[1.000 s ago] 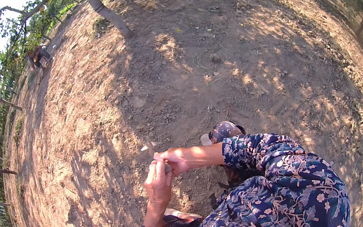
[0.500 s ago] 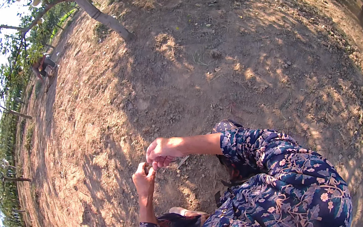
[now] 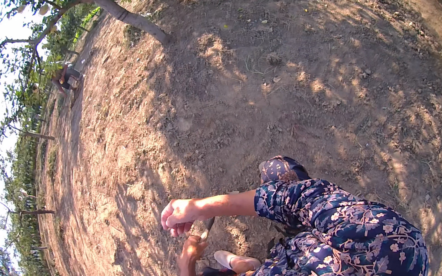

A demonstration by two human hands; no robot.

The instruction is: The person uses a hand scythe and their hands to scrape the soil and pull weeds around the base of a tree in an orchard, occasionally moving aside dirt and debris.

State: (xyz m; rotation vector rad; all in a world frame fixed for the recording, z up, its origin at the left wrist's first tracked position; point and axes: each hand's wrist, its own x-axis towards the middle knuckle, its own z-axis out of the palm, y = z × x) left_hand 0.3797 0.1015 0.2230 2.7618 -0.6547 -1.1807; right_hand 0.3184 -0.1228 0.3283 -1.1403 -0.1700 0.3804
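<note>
My right hand [image 3: 178,216] reaches out to the left from a blue floral sleeve [image 3: 286,197]. Its fingers are curled downward, and I cannot see whether anything is inside them. Just below it, my left hand [image 3: 192,247] comes up from the lower edge and is closed on a thin dark stick-like object [image 3: 208,228] that points up between the two hands. The hands are close together, almost touching. Both are held over dry bare soil [image 3: 250,102]. My floral dress [image 3: 354,246] fills the lower right.
A white shoe [image 3: 235,261] shows beside the left hand, and a floral-covered foot or knee [image 3: 281,168] lies further up. A leaning tree trunk [image 3: 130,17] stands at the upper left. Another person [image 3: 66,78] is far off at the left among the trees.
The hands were joined together in front of the dress. They have moved left and lower, and the right hand now sits above the left. The view has tilted slightly.
</note>
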